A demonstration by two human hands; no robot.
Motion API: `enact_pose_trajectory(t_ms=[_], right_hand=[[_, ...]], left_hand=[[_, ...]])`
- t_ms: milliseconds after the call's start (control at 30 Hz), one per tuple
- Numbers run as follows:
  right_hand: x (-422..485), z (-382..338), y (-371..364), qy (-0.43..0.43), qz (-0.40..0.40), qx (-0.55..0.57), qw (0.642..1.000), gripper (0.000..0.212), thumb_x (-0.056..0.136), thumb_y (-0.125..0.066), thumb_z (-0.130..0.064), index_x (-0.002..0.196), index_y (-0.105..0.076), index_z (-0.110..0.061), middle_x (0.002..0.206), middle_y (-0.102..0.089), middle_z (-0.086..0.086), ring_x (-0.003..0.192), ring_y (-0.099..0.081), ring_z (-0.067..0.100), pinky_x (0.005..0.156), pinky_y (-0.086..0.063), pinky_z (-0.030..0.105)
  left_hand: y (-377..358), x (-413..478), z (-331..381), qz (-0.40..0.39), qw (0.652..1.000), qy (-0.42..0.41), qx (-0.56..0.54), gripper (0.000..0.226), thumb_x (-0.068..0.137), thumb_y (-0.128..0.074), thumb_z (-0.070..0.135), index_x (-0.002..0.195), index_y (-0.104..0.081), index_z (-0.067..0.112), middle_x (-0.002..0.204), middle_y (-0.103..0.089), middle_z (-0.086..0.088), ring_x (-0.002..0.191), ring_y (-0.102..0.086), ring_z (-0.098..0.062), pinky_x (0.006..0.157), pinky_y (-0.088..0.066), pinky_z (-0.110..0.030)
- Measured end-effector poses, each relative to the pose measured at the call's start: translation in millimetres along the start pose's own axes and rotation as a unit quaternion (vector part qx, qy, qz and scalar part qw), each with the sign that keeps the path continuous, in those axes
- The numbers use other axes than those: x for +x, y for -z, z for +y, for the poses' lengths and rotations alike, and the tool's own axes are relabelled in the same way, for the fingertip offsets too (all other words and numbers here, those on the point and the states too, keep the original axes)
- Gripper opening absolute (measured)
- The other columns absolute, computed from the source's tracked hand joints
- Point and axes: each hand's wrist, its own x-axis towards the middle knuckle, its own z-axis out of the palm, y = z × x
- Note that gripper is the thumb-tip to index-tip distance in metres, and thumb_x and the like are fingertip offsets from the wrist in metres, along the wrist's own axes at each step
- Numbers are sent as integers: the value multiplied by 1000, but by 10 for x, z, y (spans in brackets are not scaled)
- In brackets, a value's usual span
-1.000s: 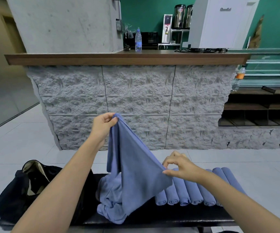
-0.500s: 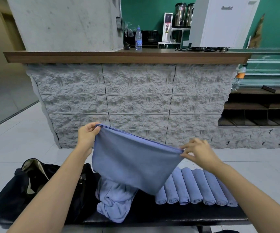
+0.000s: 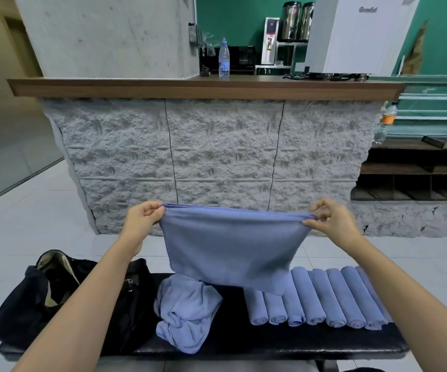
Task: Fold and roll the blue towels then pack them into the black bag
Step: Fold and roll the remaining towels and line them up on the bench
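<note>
Left hand (image 3: 143, 216) and right hand (image 3: 331, 217) each pinched a top corner of a doubled blue towel (image 3: 230, 248), held taut above a black bench (image 3: 230, 342), rolled towels (image 3: 316, 299) in a row, stone-faced counter (image 3: 217, 151) behind

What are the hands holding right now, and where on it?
A blue towel, stretched between both hands: the left hand pinches its top left corner, the right hand its top right corner.

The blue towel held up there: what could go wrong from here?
The left hand and right hand pinch the held towel only at its top corners; a slip could drop the fold open. Its lower edge hangs near the rolled towels, so laying it down might disturb them. The crumpled pile reaches the front edge of the bench and could slide off.
</note>
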Motion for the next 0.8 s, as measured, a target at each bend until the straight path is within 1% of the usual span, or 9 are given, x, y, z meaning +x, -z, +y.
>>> enact_pose_trajectory(t_ms=[67, 133, 200, 300, 333, 433, 533, 700, 800], right_hand=[[5, -1, 32, 5, -10, -67, 998, 23, 76, -77, -10, 89, -60, -19, 65, -58, 2, 62, -47, 16, 53, -36, 14], [0, 12, 77, 7, -43, -94, 995, 10, 79, -74, -16, 82, -66, -13, 71, -59, 1, 64, -46, 14, 54, -34, 12], [-39, 29, 155, -13, -117, 75, 990, 20, 82, -72, -22, 82, -66, -3, 77, -61, 4, 72, -51, 14, 64, -39, 15], [-53, 63, 172, -93, -196, 387, 896, 35, 86, -64, -26, 103, -64, 4, 95, -64, 13, 85, -60, 20, 77, -50, 26], [-22, 79, 105, -135, -181, 404, 887, 31, 86, -65, -27, 101, -66, 0, 94, -63, 15, 80, -60, 22, 71, -50, 27], [65, 66, -232, -222, 0, 280, 934, 20, 82, -70, -15, 68, -59, -6, 77, -55, 13, 62, -47, 21, 54, -43, 26], [32, -214, -578, -179, 106, 266, 941, 22, 83, -70, -8, 64, -58, -8, 64, -56, 10, 58, -45, 19, 45, -46, 22], [-137, -728, -1037, -71, 68, 232, 968, 13, 81, -69, -9, 68, -67, -10, 61, -65, 4, 59, -57, 17, 58, -58, 37], [-219, -920, -1112, -37, 49, 202, 977, 17, 79, -71, -14, 63, -67, -16, 57, -66, -2, 59, -66, 19, 66, -58, 45]], left_hand=[[22, -28, 21, -32, 999, 1, 8, 16, 92, -54, 1, 83, -64, 10, 71, -66, 2, 63, -59, -3, 63, -48, -11], [64, -53, 63, -85, 996, 5, -2, 17, 93, -53, 4, 84, -66, 9, 73, -68, 3, 67, -59, -6, 69, -48, -17], [184, -53, 85, -157, 983, 42, -90, 9, 86, -63, 12, 86, -72, 9, 82, -70, -1, 75, -63, -10, 72, -52, -22], [317, 9, 50, -214, 940, 169, -206, 45, 63, -82, 16, 103, -69, -1, 101, -69, -12, 91, -66, -20, 80, -55, -30], [269, 20, 37, -195, 935, 217, -201, 39, 64, -79, 12, 100, -68, -1, 95, -69, -12, 84, -67, -18, 75, -55, -28], [-79, -15, 15, -71, 947, 288, -127, 4, 84, -60, 3, 85, -63, 6, 63, -68, -1, 54, -63, -9, 56, -53, -19], [-566, -170, 116, -1, 978, 189, -90, 11, 85, -62, 0, 76, -64, 5, 51, -65, 2, 44, -60, -7, 47, -51, -16], [-1213, -478, 236, -31, 997, 55, -37, 10, 83, -67, 1, 76, -70, 8, 59, -67, 3, 60, -58, -14, 57, -53, -21], [-1339, -564, 279, -42, 999, 2, -4, 4, 82, -70, 6, 84, -73, 8, 73, -71, 1, 67, -66, -5, 67, -54, -21]])
